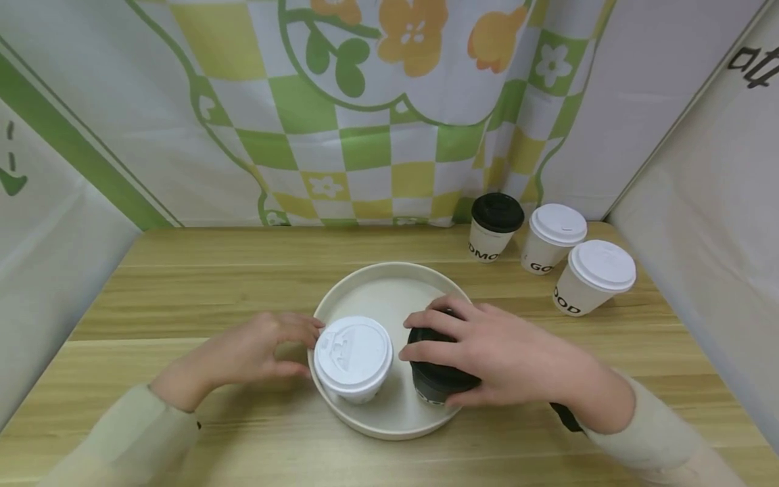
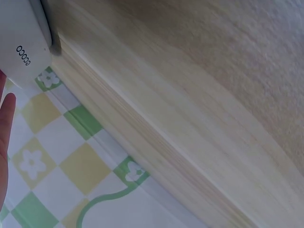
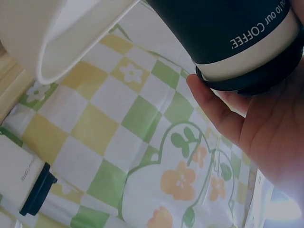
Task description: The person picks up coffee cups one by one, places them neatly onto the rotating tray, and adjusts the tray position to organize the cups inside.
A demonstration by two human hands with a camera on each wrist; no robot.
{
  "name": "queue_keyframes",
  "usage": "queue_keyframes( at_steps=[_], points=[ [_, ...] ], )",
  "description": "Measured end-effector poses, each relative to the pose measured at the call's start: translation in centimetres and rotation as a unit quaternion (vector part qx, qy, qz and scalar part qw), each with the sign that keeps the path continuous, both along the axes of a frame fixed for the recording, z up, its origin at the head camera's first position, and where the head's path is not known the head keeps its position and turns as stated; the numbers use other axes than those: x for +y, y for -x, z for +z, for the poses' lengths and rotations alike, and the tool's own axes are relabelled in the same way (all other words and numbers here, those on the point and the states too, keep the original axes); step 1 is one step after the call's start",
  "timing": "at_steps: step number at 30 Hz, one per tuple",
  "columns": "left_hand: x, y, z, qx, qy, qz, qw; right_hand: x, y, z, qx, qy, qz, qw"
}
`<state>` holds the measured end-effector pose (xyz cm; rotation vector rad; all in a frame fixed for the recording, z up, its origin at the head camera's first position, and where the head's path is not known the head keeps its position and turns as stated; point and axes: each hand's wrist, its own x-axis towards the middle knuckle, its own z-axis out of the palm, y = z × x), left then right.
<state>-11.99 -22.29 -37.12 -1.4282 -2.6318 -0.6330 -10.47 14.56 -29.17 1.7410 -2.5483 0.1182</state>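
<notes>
A round off-white tray (image 1: 389, 270) lies on the wooden table. On its left side stands a paper cup with a white lid (image 1: 353, 355). My right hand (image 1: 505, 352) grips a dark coffee cup (image 1: 431, 389) from above at the tray's right side, fingers across its black lid and thumb at its side. In the right wrist view this coffee cup (image 3: 228, 33) shows a pale band beside the lid and "COFFEE" lettering. At the tray's left rim, my left hand (image 1: 262, 348) has its fingertips and thumb right at the edge, fingers loosely extended.
Beyond the tray on the right stand a black-lidded cup (image 1: 487, 237) and two white-lidded cups, one behind (image 1: 544, 251) and one nearer (image 1: 581, 291). A checkered flower cloth (image 1: 377, 155) hangs along the back edge of the table (image 1: 201, 284). White cloth walls flank both sides.
</notes>
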Motion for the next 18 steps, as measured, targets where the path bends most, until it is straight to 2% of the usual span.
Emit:
queue_keyframes(
  at_steps=[9,18],
  points=[
    [-0.1,0.4,-0.1,-0.013,-0.007,0.000,0.9999,-0.5,-0.4,-0.7,0.001,-0.003,0.013,1.000],
    [-0.3,0.2,-0.1,-0.020,-0.004,0.010,0.9997,-0.9,-0.9,-1.4,0.000,-0.009,0.015,1.000]
  ],
)
